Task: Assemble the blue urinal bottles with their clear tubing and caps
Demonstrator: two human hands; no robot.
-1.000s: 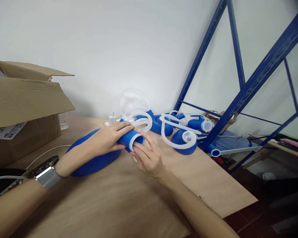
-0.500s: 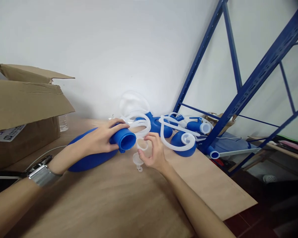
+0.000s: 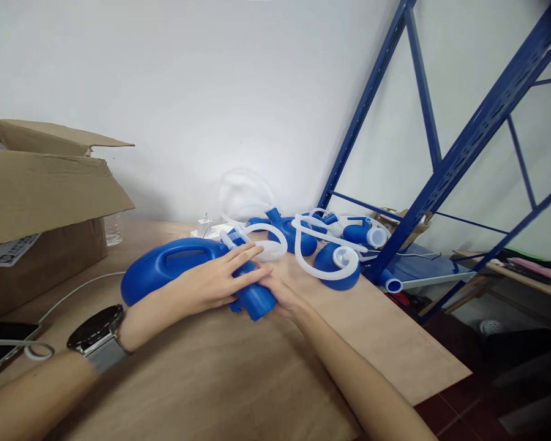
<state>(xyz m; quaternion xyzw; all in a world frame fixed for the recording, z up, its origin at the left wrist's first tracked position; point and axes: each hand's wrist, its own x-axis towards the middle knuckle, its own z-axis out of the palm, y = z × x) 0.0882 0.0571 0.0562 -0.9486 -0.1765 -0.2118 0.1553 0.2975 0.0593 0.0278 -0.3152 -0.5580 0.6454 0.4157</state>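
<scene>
A blue plastic bottle [image 3: 149,272] with a moulded handle lies on its side on the wooden table, its wide neck toward the right front. Across the top of that neck lies my left hand [image 3: 211,278], its fingers wrapped over it. My right hand [image 3: 280,293] is at the neck's right side, its fingers mostly hidden behind the neck and my left fingers. Whether my right hand has anything else in it is hidden. Just behind the hands a clear tube [image 3: 278,236] curves over the table.
More blue bottles [image 3: 337,269] with white tubes are at the back right, near a blue metal rack [image 3: 436,184]. An open cardboard box [image 3: 50,190] stands at left. A white power strip [image 3: 215,231] is by the wall, and a cable runs along the left.
The blue bottle has turned, its handle now showing and its neck nearer the front. My right hand has come against the neck; the clear lidded ring it was at is out of sight.
</scene>
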